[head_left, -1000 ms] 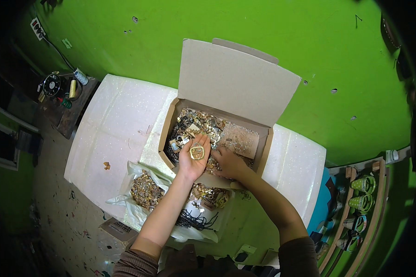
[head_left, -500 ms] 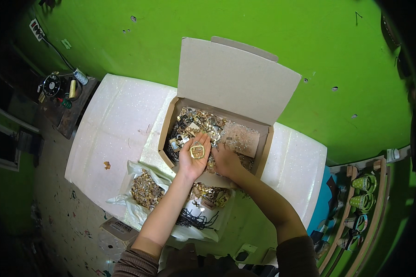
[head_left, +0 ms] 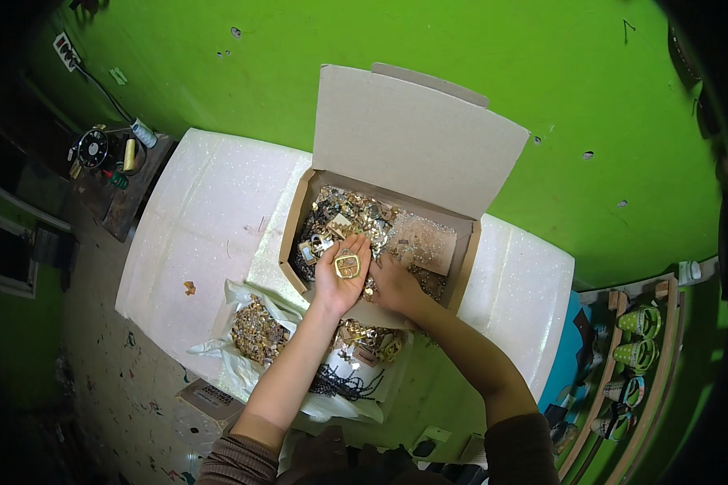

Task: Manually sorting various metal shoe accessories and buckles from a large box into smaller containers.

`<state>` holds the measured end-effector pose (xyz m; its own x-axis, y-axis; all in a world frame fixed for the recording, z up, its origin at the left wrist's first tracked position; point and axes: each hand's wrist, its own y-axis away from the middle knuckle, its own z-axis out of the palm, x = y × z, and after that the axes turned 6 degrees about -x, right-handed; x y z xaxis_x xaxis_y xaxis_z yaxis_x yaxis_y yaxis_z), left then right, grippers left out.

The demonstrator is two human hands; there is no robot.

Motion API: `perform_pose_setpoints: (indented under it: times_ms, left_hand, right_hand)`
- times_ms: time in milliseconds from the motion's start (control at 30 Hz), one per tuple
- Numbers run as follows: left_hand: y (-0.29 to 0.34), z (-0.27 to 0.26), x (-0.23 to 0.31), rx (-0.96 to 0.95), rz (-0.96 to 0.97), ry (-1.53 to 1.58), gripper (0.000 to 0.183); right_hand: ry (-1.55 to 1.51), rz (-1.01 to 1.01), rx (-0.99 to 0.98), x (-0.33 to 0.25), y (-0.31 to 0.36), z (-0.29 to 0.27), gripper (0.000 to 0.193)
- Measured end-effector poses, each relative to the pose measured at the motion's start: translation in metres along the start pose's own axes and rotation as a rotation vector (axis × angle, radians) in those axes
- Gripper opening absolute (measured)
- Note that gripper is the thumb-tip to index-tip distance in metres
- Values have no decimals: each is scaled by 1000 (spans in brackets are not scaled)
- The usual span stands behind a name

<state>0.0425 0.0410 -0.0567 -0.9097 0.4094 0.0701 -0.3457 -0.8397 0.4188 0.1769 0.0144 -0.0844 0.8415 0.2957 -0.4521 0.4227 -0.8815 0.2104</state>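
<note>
My left hand (head_left: 340,289) is palm up over the near part of an open cardboard box (head_left: 298,194), fingers stretched forward and together. On its palm lies a squarish gold-coloured buckle (head_left: 347,267), with small pieces inside its frame. My right hand (head_left: 398,284) reaches down into the box just right of the left one. Its fingers are bent toward the loose pieces; the fingertips and anything between them cannot be made out. The box holds a heap of mixed gold and silver metal fittings (head_left: 364,212), dark beads on the left, and a brownish card (head_left: 423,242) strewn with small clear beads.
Nearer me, a white plastic bag (head_left: 236,296) holds small golden pieces, beside gold trinkets (head_left: 364,335) and dark bead strings (head_left: 344,384). The box's lid (head_left: 416,133) stands raised before a green wall. Sandals (head_left: 637,323) sit on a wooden rack at right. A small side table (head_left: 121,194) carries thread spools.
The view has shifted very slightly. Both hands stay in nearly the same place, with the buckle still lying on my left palm.
</note>
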Motion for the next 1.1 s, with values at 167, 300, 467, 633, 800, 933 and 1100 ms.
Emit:
perform_pose_setpoints:
  times_ms: [167,300,467,633,800,933,1100]
  left_hand:
    - [0,0,1,-1,2,-2,34]
    - [0,1,1,12,4,-11,34]
    - [0,0,1,17,5,-16,34]
    - [-1,-2,0,15,4,-18,35]
    - [0,-3,2,49,1,-62,37]
    - [-1,-8,2,84,-54,-180,37]
    - [-4,-17,6,-77,-77,-168,33]
  right_hand:
    - [49,40,71,-2,-1,-2,28]
    - [44,7,65,-3,1,-1,23]
    - [5,5,-10,2,-2,4,35]
    - [-215,-46,88,25,-8,-9,29]
    - [-683,258,-65,10,-8,-71,25]
    - [-808,165,-113,-23,-9,-108,25]
    - [-731,-273,-70,-20,-22,-88,31]
